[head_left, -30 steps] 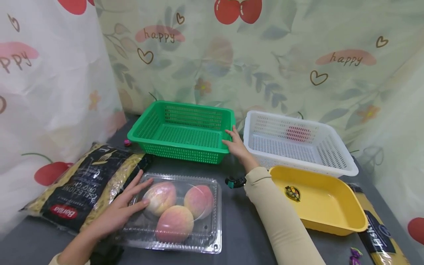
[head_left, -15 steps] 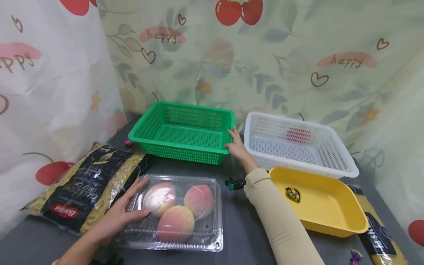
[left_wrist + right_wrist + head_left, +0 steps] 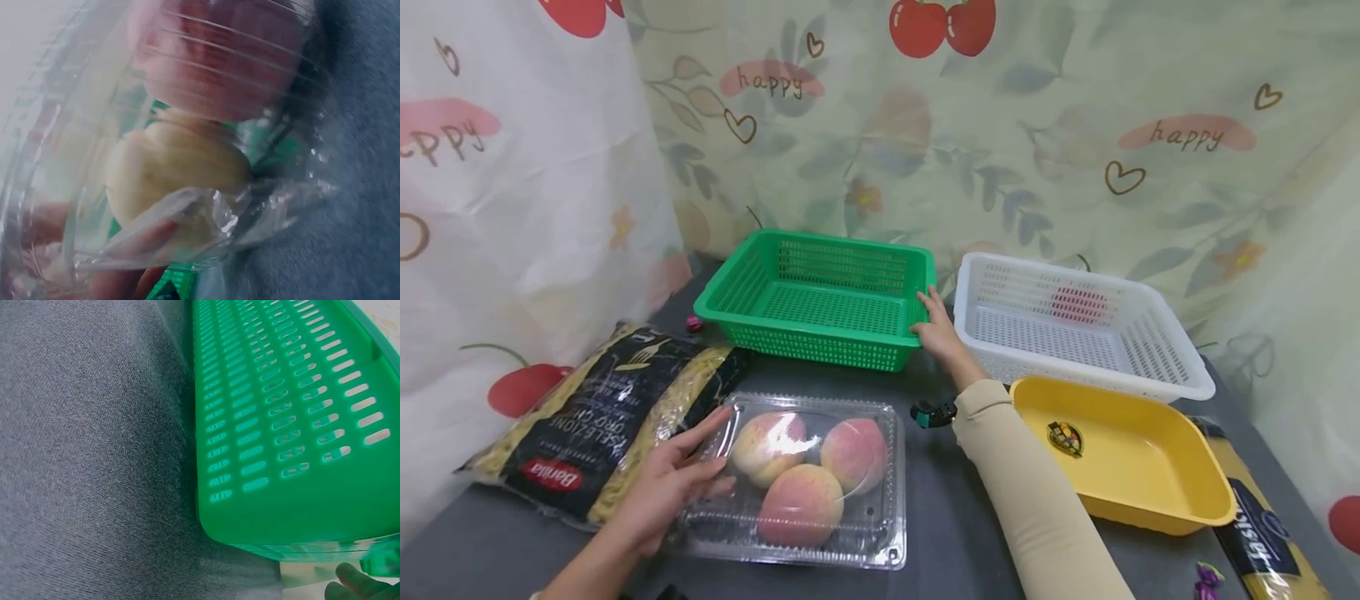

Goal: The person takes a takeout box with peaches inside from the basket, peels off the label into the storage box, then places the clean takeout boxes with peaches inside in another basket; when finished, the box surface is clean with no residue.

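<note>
A clear plastic clamshell box with three peaches lies on the grey surface in front of me. My left hand grips its left edge, and in the left wrist view fingers show around the clear plastic, close to a pale peach. Farther back stands a green plastic basket with slotted walls and nothing inside. My right hand holds its right rim, fingers over the edge. The right wrist view shows the basket's wall, with fingertips at its end.
Left of the box lies a Barilla pasta bag. A white basket stands at the back right, with a yellow tray before it. Another pasta pack and a purple-wrapped candy are at far right. A pink candy sits beside the green basket.
My left hand has moved from lying over the box's lid to its left edge, fingers now around it. The right hand stays at the green basket's rim.
</note>
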`<state>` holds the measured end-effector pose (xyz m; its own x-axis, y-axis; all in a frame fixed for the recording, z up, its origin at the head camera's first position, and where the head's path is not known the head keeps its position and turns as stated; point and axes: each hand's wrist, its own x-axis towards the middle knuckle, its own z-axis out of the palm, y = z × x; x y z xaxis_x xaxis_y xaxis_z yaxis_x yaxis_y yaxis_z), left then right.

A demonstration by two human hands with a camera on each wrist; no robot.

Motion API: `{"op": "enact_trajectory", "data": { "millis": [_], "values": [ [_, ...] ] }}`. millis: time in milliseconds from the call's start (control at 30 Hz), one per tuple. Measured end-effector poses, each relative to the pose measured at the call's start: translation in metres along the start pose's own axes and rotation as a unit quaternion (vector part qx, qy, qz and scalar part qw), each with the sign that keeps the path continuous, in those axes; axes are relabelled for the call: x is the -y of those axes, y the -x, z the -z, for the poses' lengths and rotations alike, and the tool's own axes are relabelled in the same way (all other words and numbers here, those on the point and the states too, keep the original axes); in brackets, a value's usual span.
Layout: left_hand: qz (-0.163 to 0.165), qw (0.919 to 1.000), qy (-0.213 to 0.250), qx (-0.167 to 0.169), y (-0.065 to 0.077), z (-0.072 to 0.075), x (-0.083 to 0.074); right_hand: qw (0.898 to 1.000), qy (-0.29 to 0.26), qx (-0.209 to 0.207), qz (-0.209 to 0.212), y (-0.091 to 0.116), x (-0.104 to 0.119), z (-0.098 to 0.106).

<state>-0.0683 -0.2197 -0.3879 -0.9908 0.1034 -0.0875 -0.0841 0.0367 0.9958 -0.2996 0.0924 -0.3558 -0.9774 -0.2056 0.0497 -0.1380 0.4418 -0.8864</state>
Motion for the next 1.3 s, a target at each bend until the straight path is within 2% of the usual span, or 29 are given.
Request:
{"op": "enact_trajectory", "data": {
  "millis": [133, 267, 467, 567, 700, 767, 867, 900, 933, 967, 1033, 1067, 1133, 1167, 1233, 1267, 1300],
  "values": [
    [0.005, 0.9994, 0.032, -0.013, -0.004, 0.0, -0.002, 1.0, -0.003, -0.002, -0.002, -0.002, -0.002, 0.001],
    [-0.006, 0.9976, 0.067, -0.019, -0.006, 0.003, -0.009, 1.0, -0.002, -0.001, 0.001, -0.002, -0.001, -0.001],
    [-0.015, 0.9925, 0.116, -0.035, -0.013, 0.012, -0.033, 1.0, -0.006, -0.002, 0.002, -0.006, 0.0, 0.0],
    [-0.035, 0.993, 0.107, -0.036, -0.019, 0.013, -0.049, 1.0, 0.0, 0.001, 0.003, -0.007, 0.0, 0.001],
    [-0.084, 0.9936, 0.062, -0.045, -0.031, 0.01, -0.07, 1.0, 0.003, -0.003, 0.019, -0.011, -0.006, 0.0],
    [-0.104, 0.9919, 0.057, -0.046, -0.038, 0.007, -0.079, 0.999, 0.005, -0.015, 0.043, -0.028, -0.028, -0.003],
    [-0.121, 0.9892, 0.073, -0.039, -0.048, 0.002, -0.093, 0.995, 0.01, -0.035, 0.094, -0.068, -0.08, -0.008],
    [-0.125, 0.9884, 0.076, -0.039, -0.051, 0.0, -0.097, 0.995, 0.018, -0.034, 0.097, -0.078, -0.089, -0.008],
    [-0.132, 0.9882, 0.065, -0.042, -0.054, -0.002, -0.102, 0.994, 0.025, -0.037, 0.104, -0.091, -0.102, -0.008],
    [-0.139, 0.9878, 0.053, -0.045, -0.057, -0.005, -0.106, 0.99, 0.028, -0.037, 0.13, -0.1, -0.112, -0.009],
    [-0.149, 0.9868, 0.039, -0.051, -0.063, -0.009, -0.116, 0.979, 0.015, -0.039, 0.197, -0.115, -0.131, -0.01],
    [-0.154, 0.9861, 0.031, -0.054, -0.066, -0.012, -0.121, 0.976, 0.009, -0.029, 0.214, -0.116, -0.132, -0.01],
    [-0.159, 0.9852, 0.035, -0.054, -0.072, -0.017, -0.131, 0.963, -0.046, -0.016, 0.266, -0.118, -0.137, -0.011],
    [-0.157, 0.985, 0.047, -0.053, -0.077, -0.019, -0.136, 0.955, -0.081, -0.006, 0.284, -0.143, -0.163, -0.014],
    [-0.156, 0.9843, 0.064, -0.052, -0.086, -0.022, -0.144, 0.956, -0.163, 0.025, 0.243, -0.174, -0.195, -0.016],
    [-0.157, 0.984, 0.065, -0.053, -0.09, -0.023, -0.148, 0.957, -0.188, 0.032, 0.219, -0.181, -0.205, -0.016],
    [-0.157, 0.9837, 0.069, -0.056, -0.095, -0.024, -0.151, 0.955, -0.2, 0.025, 0.219, -0.186, -0.212, -0.017]
  ]
}}
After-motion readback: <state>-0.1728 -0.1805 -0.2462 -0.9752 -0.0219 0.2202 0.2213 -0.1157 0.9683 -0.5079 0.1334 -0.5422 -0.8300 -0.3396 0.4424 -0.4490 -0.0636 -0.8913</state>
